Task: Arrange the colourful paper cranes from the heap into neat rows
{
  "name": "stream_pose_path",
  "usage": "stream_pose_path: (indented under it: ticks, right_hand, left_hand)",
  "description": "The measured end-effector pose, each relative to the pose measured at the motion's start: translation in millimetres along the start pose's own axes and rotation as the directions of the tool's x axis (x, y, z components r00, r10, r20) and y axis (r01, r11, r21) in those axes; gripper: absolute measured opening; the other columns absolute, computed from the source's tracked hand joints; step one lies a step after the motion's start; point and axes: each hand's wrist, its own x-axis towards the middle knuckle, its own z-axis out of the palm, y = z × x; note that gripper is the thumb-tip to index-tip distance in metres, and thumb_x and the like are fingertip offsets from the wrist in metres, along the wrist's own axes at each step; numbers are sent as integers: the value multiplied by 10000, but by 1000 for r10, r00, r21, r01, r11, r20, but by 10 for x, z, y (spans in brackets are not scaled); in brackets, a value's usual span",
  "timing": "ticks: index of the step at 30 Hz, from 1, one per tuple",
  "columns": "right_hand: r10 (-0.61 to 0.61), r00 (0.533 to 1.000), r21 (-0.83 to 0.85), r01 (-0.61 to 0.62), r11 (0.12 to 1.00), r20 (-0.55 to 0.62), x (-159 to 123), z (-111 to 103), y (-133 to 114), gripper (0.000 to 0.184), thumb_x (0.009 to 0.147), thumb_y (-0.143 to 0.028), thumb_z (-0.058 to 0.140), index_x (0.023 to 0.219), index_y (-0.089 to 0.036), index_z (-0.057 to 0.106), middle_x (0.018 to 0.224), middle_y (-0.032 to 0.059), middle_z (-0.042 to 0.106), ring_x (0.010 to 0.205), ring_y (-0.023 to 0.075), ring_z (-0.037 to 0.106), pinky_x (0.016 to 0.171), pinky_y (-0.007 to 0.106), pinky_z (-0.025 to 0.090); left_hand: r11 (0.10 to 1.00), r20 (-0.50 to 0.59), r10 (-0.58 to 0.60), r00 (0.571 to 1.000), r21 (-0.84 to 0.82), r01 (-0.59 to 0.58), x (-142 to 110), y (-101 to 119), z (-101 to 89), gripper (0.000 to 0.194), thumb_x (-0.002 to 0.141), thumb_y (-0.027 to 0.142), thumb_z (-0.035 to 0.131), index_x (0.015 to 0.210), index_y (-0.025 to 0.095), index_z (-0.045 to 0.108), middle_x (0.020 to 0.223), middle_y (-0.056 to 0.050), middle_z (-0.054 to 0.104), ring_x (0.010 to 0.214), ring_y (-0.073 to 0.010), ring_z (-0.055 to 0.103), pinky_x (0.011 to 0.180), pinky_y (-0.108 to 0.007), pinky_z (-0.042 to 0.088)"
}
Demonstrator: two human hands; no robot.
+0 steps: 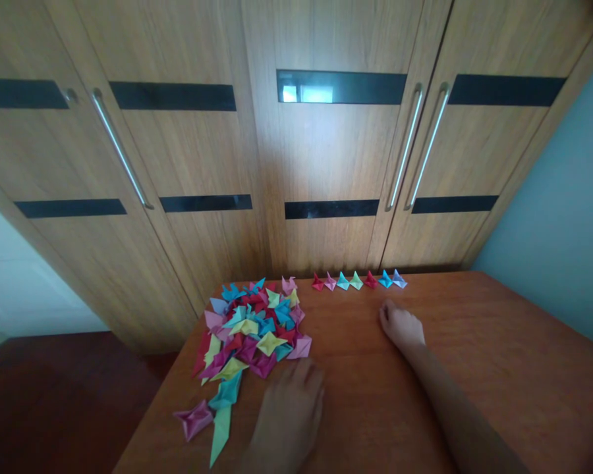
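Note:
A heap of folded paper pieces [254, 329] in pink, red, blue, teal and yellow-green lies on the left part of a wooden table [474, 368]. My left hand [286, 415] rests palm down on the table just right of the heap's lower edge, fingers flat and holding nothing. My right hand [400, 326] lies further back on the table with fingers curled under; nothing shows in it. Beyond it, a row of several small folded pieces [358, 281] stands along the table's far edge. A pink folded piece [194, 419] and a green strip [221, 433] lie apart near the front left.
Wooden wardrobe doors [326, 164] with black bands and long metal handles [405, 148] stand directly behind the table. A light blue wall [563, 250] is at the right. Dark red floor [54, 395] lies off the table's left edge.

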Motion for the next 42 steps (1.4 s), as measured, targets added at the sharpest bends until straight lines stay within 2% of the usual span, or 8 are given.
stream_pose_path:
  ticks: [7,10,13,20,26,36,39,42]
  right_hand:
    - [-110,994,41,110,993,-17,-226,-20,-149,219,923,-346,352,910,-213,526,897,67,656,805,198,629,609,252,378]
    - [-140,990,57,141,988,-15,-266,-15,-201,218,922,-348,352,893,-219,525,886,59,651,779,183,621,598,242,355]
    - [-173,985,79,174,982,-18,-304,-10,-248,197,915,-333,372,872,-220,527,880,45,647,780,173,612,586,235,335]
    - [-192,980,153,198,968,-56,-326,3,-228,144,891,-306,428,838,-223,533,853,18,641,766,157,591,575,230,310]
    - [-194,980,186,201,962,-54,-320,-7,-209,141,879,-305,438,829,-222,540,833,10,637,741,151,579,578,229,304]
    - [-209,976,213,219,952,-68,-309,3,-187,141,874,-302,444,816,-223,546,824,5,636,725,142,564,579,225,305]
    - [-208,976,222,218,950,-68,-306,8,-187,148,874,-306,445,818,-222,554,824,7,637,727,139,567,582,219,311]
    - [-192,980,229,200,953,-57,-301,10,-193,154,871,-308,450,822,-224,569,815,6,641,728,140,574,589,216,318]
  left_hand:
    - [943,-287,-118,951,268,198,-827,-905,-319,396,807,354,512,1190,283,585,1221,-68,588,1084,-305,555,914,-483,452]
    - [912,-308,-232,923,260,316,-1124,-1259,-427,432,804,442,506,1189,264,584,1254,-67,564,1121,-298,544,954,-473,444]
    - [914,-291,-302,908,183,362,-1261,-1416,-447,395,806,476,505,1111,257,627,1203,-49,601,1067,-266,592,929,-410,487]
    - [952,-276,-270,923,64,298,-1023,-1220,-284,281,829,402,503,1017,271,665,1074,-15,670,925,-208,662,790,-297,560]
    - [972,-287,-221,932,8,233,-786,-1152,-200,270,815,394,526,995,252,669,1074,-33,673,944,-207,658,810,-293,551]
    - [981,-296,-193,936,-61,183,-912,-1294,-299,228,805,334,514,934,295,697,1012,27,709,909,-202,677,815,-291,553]
    - [971,-345,-241,907,-87,225,-874,-1301,-377,230,801,403,536,906,286,704,957,23,723,856,-207,686,772,-285,564]
    - [949,-471,-313,825,-192,251,-691,-1165,-504,280,801,452,546,907,240,694,922,-7,722,796,-197,682,745,-284,562]
